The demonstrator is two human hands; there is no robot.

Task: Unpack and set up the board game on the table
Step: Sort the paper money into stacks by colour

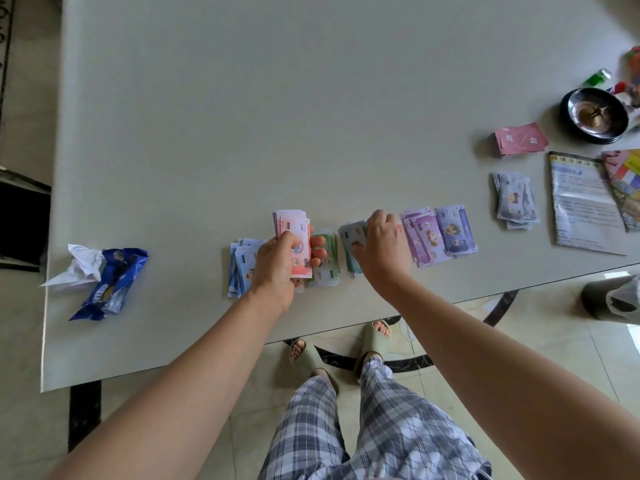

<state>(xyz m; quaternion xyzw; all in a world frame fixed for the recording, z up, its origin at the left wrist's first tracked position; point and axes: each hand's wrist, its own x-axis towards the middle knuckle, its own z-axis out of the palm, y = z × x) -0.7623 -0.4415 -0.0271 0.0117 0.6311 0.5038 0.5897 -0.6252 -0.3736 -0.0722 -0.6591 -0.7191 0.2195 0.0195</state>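
Observation:
My left hand grips a stack of play-money notes with a red note on top, held just above the table. Sorted piles lie in a row near the table's front edge: a blue pile, a green pile, a teal pile, and purple piles. My right hand reaches down over the teal pile, fingers curled onto a note there. Further right lie a grey-blue pile, pink cards, a rules sheet and the folded game board.
A blue snack wrapper and crumpled paper lie at the table's left front. A dark ashtray, a green lighter and small items sit at the far right. The grey table stretches back. My feet stand below its front edge.

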